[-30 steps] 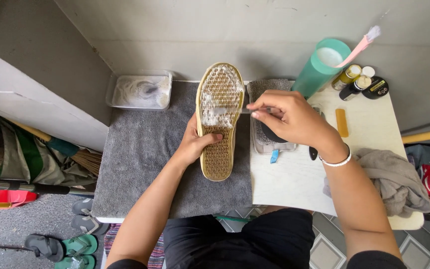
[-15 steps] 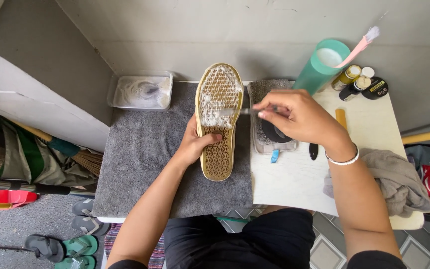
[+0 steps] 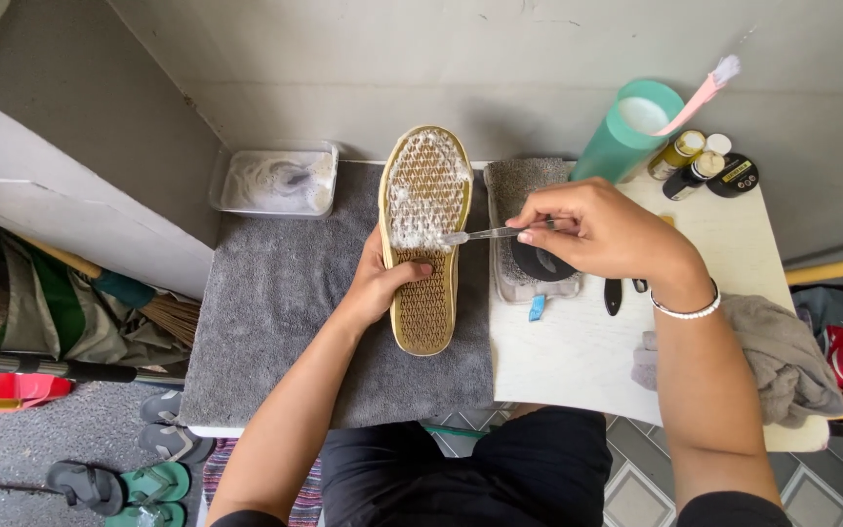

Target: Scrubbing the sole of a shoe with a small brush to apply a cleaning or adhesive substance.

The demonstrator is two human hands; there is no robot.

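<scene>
Shoe [image 3: 425, 239] lies sole up on grey towel [image 3: 285, 293] at bench [image 3: 578, 351] centre, toe away from the person, forefoot tread covered in white foam. Left hand [image 3: 382, 285] clamped around shoe's mid-section, thumb across the sole. Right hand [image 3: 602, 231] closed on a clear-handled toothbrush [image 3: 475, 234], bristles touching the foamy tread. Hands apart. Clear tub [image 3: 275, 181] of soapy water at towel's far left corner. Teal cup [image 3: 626, 127] far right; grey rag [image 3: 782, 356] near right edge.

Tan shoe [image 3: 425, 239] lies sole-up on the grey towel, toe pointing far, toe half of its waffle tread covered in white foam. Clear-handled brush [image 3: 485, 234] lies across from the right, bristles touching the foamy sole mid-length.
</scene>
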